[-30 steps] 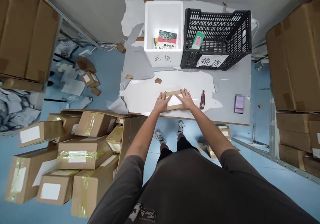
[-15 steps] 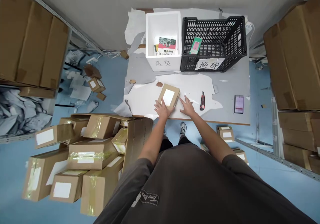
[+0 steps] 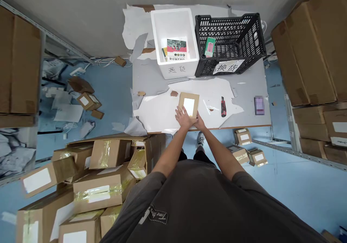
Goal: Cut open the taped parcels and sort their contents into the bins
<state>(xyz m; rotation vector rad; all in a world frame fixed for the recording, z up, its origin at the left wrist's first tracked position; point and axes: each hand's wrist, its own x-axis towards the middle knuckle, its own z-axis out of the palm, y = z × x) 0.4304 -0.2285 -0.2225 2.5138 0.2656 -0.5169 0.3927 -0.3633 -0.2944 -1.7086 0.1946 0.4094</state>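
Gray desk (image 3: 253, 86), center frame, is supporting a carton (image 3: 189, 105).
Left hand (image 3: 184, 119), spread, is contacting its lower-left corner; right hand (image 3: 200, 122) is touching its lower-right, closure indeterminate.

So our table (image 3: 252, 86) is pretty beat up, folks. The top's grey with a torn white layer (image 3: 159, 107) showing through the middle, and we've got ragged scraps curling along the left side. At the back there's a white bin (image 3: 179, 71) right beside a black plastic crate (image 3: 251, 60). Up front we've got a small cardboard box (image 3: 189, 104), can't tell if it's totally flat, then thin white strips (image 3: 206, 107), a red-and-black cutter (image 3: 223, 107) on the white bit, and a phone (image 3: 259, 105) near the right edge.
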